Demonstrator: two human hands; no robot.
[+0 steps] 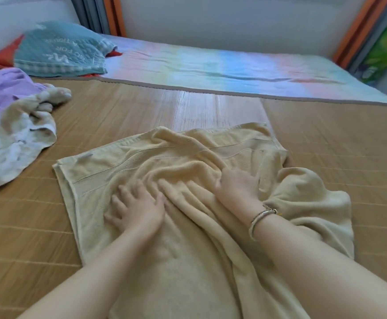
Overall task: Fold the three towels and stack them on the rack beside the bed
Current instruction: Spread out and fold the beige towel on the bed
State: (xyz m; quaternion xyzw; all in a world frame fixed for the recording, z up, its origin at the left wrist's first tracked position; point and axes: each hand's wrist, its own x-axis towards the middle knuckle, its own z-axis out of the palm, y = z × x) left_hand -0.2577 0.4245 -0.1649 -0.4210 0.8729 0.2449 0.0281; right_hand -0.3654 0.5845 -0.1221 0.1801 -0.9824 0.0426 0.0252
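1. Head view: I see the yellow towel (188,180) spread on the bamboo mat (326,139) covering the bed, its long axis running from me toward the far wall, the hemmed short edge farthest away and skewed a little left. Its right side is bunched and wrinkled.
2. My left hand (137,208) lies flat with fingers spread on the towel's left half; my right hand (238,183), bracelet (260,221) at the wrist, presses flat on the creased middle. Neither grips anything.
3. At left on the mat sit a crumpled beige-and-white towel (15,139) and, touching it, a lilac towel (1,88). Beyond them, a teal pillow (61,51) rests on the pastel sheet (211,65).
4. The lilac towel is cut off by the left edge; the yellow towel's near end runs below the frame. Both hands look motion-blurred. I can't see the rack.
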